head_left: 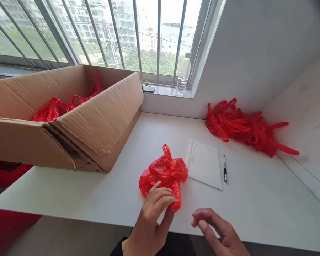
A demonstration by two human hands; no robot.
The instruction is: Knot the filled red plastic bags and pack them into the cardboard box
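Observation:
A knotted red plastic bag (pixel 164 169) sits on the white table near its front edge, with one handle loop sticking up at the back. My left hand (pixel 156 213) pinches the bag's near handle between thumb and fingers. To the right, apart from the bag, my right hand (pixel 216 229) hovers over the table's front edge. Its fingers are curled with a gap between thumb and forefinger, and nothing shows in it. What the bag holds is hidden by the red plastic.
An open cardboard box (pixel 101 124) with red bags (pixel 52 110) inside stands at left. More red bags (pixel 240 124) lie against the wall at right. A notepad (pixel 205 165) and a pen (pixel 225 169) lie between. A bottle (pixel 183 75) and a phone (pixel 148 89) rest on the windowsill.

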